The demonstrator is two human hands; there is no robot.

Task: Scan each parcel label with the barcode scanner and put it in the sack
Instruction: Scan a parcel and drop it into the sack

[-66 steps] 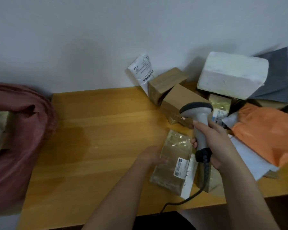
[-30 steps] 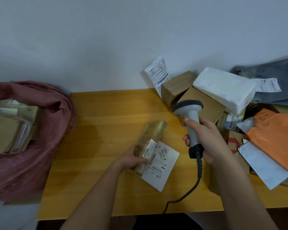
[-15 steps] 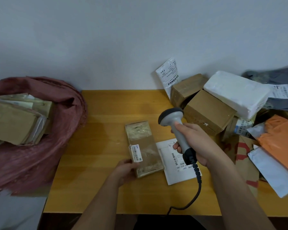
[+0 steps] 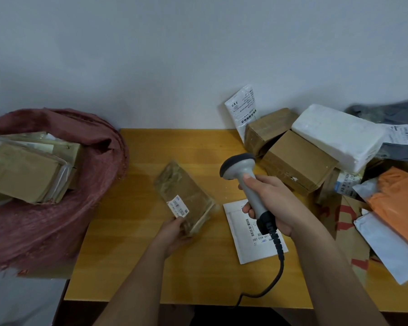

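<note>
We look down on the wooden surface (image 4: 132, 255), with the big red sack (image 4: 57, 222) slumped at its left edge, mouth open and already holding boxed parcels (image 4: 21, 175). Over on the right sits the waiting pile (image 4: 316, 156): brown cartons, a white block, an orange bag, grey and white mailers, all jumbled against each other. Nearer the middle, a flat white mailer (image 4: 250, 234) lies label up, partly under our right forearm. Now the parcel in play (image 4: 186, 191): a slim brown packet wrapped in clear film, between the sack and the scanner, its far end low toward the surface and its near end raised. Our left hand (image 4: 172, 234) pinches that near corner, thumb on top just below the small white label (image 4: 178, 206). Our right hand (image 4: 273, 203) wraps the grey barcode scanner (image 4: 243, 175) by its handle, fingers curled tight, head aimed left toward the packet, cable trailing off the front edge. We judge this packet light and fairly stiff, but the film looks slick, so a corner pinch could slip; a grip across the narrow width, clear of the label, should carry it better to the sack
</note>
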